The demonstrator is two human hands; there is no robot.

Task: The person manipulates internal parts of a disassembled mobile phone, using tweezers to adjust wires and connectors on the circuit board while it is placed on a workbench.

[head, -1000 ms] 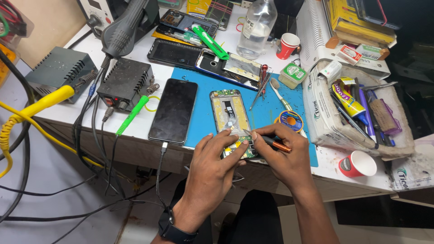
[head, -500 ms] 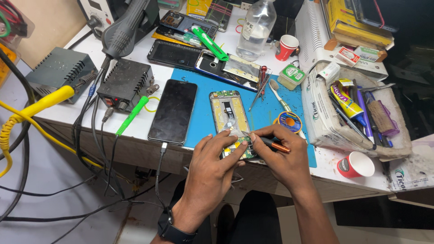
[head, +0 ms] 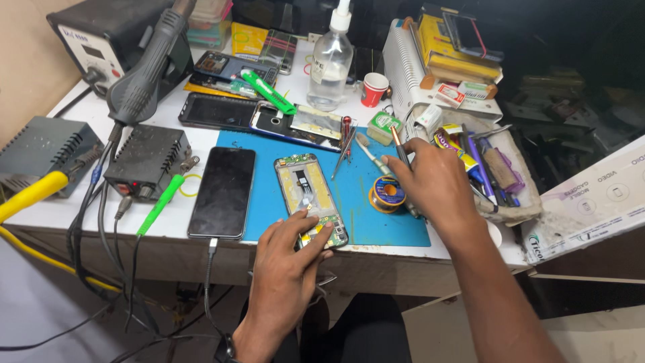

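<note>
Blue rubbery mat (head: 393,225) covers the middle of a white, scuffed worktable (head: 171,218), its front edge chipped and stained, with a beige wall at the far left and dark shelving behind. In this single head view, an opened phone (head: 308,195) lies flat on the mat, its back removed so that yellowish inner parts and a green circuit strip at the lower end show. The left hand (head: 285,262) rests on the phone's lower end, fingers spread and pressing down on it rather than curled around it. The right hand (head: 433,181) is off to the right, above the mat's edge, near a small spool of solder wire (head: 388,193); its fingers are bent around a thin pen-like tool (head: 399,144) that sticks up past the knuckles. Left of the open phone lies a glossy black phone (head: 223,191), face up, with a cable plugged into its lower end. Farther left stand a black ribbed metal box (head: 148,160) and a grey finned box (head: 40,149), with a yellow cable (head: 30,198) and a green-handled tool (head: 161,203) beside them. At the back are a black hot-air gun (head: 146,67), a clear plastic bottle (head: 331,64), a small red paper cup (head: 373,89) and more phone parts. On the right sits a soft white pouch (head: 521,198) stuffed with pens and tools.
</note>
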